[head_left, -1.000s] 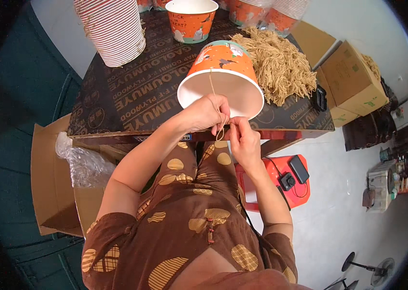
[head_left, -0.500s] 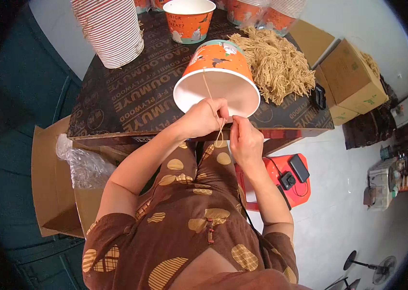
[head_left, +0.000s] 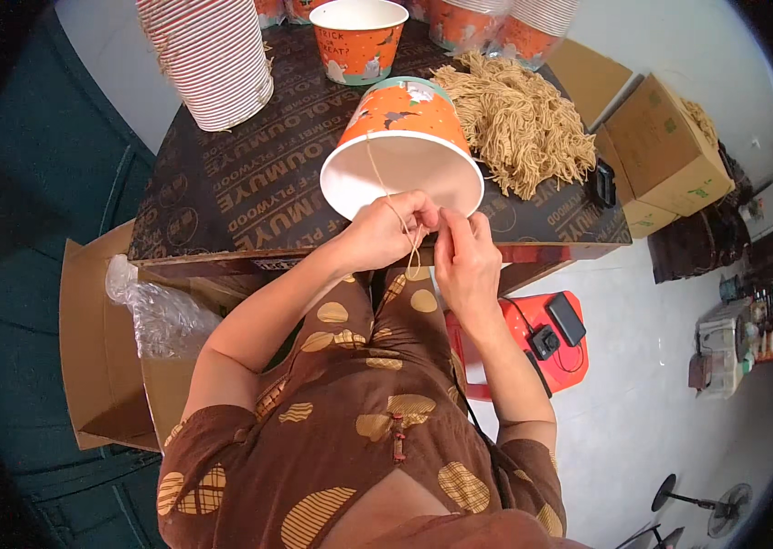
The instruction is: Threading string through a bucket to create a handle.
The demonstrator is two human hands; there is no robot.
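Note:
An orange paper bucket [head_left: 409, 117] lies tipped on the table, its white mouth facing me. From its rim a thin tan string [head_left: 374, 165] runs down to my hands and hangs in a loop below them. My left hand [head_left: 393, 227] is closed in a pinch on that string, at the bucket's lower rim. Close beside it, my right hand [head_left: 467, 261] pinches too, its fingertips meeting the left hand's at the rim. The string end between the fingertips is too small to make out. A heap of tan strings [head_left: 528, 123] sits right of the bucket.
Another orange bucket [head_left: 359, 41] stands upright farther back. At the back left rises a tall stack of nested buckets [head_left: 213, 69]. More wrapped buckets [head_left: 464, 23] line the far edge. Cardboard boxes stand right [head_left: 661, 146] and left [head_left: 98, 339] of the table [head_left: 194, 174]. A red stool [head_left: 560, 375] carries small black devices.
The bucket has turned and shifted slightly left, and the string with it. My right hand has moved up a little, its fingers bending differently beside the left.

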